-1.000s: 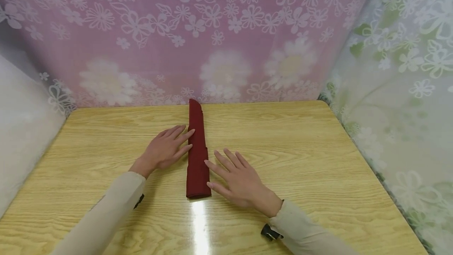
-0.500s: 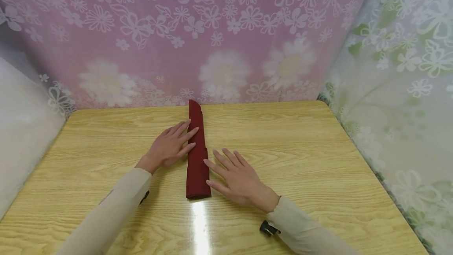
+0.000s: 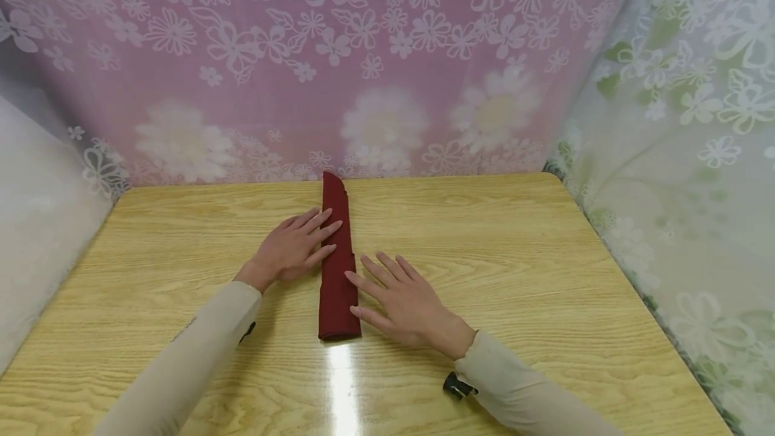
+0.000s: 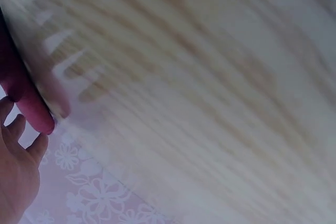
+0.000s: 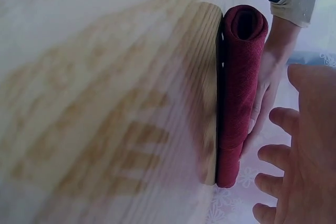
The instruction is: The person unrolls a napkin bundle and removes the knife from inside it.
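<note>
A dark red cloth, rolled into a long tube, lies lengthwise on the wooden table, its far end at the back edge. My left hand is at its left side, spread fingers resting over the middle of the roll. On the right, my right hand has its fingers spread, with index finger and thumb tips at the roll's near right edge; contact there is hard to tell. The right wrist view shows the spiral end of the rolled cloth and the left hand behind it.
The wood-grain table fills the lower scene. A pink flowered curtain hangs behind its back edge, and a pale green flowered curtain runs along the right side. A whitish sheet stands at the left.
My left hand has shifted slightly right, its fingers reaching further onto the rolled cloth. The right hand has edged a little left toward it. The roll stays nearly in place.
</note>
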Demonstrator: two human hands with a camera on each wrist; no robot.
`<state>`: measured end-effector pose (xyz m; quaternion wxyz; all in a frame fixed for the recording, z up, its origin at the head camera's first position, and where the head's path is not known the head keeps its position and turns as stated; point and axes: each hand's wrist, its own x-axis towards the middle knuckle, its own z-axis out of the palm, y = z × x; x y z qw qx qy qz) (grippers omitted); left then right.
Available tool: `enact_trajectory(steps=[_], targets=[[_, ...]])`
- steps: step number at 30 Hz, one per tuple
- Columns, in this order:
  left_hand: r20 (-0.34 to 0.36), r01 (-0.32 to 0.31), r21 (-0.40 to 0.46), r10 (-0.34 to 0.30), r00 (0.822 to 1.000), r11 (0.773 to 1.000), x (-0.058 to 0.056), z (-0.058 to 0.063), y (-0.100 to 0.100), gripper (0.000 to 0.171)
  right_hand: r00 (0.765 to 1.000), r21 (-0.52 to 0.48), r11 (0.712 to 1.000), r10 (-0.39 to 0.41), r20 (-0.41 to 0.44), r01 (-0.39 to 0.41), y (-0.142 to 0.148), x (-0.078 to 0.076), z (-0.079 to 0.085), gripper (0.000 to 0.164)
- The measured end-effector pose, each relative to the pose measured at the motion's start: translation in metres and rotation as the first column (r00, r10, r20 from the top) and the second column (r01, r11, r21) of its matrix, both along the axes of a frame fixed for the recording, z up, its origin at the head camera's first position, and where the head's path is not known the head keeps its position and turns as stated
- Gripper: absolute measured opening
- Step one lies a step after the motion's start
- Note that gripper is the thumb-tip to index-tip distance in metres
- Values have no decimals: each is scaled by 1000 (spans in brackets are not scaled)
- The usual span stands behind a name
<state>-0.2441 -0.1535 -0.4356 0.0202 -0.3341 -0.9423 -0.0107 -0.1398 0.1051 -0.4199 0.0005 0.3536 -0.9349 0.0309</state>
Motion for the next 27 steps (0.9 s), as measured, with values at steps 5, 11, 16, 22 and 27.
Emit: enact_trajectory(steps=[5,11,16,22,27], targets=[[45,-16,-5,16,999,1000,-3,-4,-3,59,1000,9,1000,3,2,-3,0,-1,2,64],[77,-29,1,29,997,1000,-3,-5,-4,60,1000,19,1000,4,5,-4,-1,-2,4,63],[85,-34,-6,35,996,999,-3,-5,-4,65,1000,11,1000,12,4,-12,-1,-1,4,62],[76,-24,-6,24,997,1000,-3,-9,-6,65,1000,9,1000,23,-5,-23,-1,1,4,63],[43,-12,-12,13,999,1000,-3,-10,-6,64,1000,6,1000,24,3,-24,-1,3,4,62]])
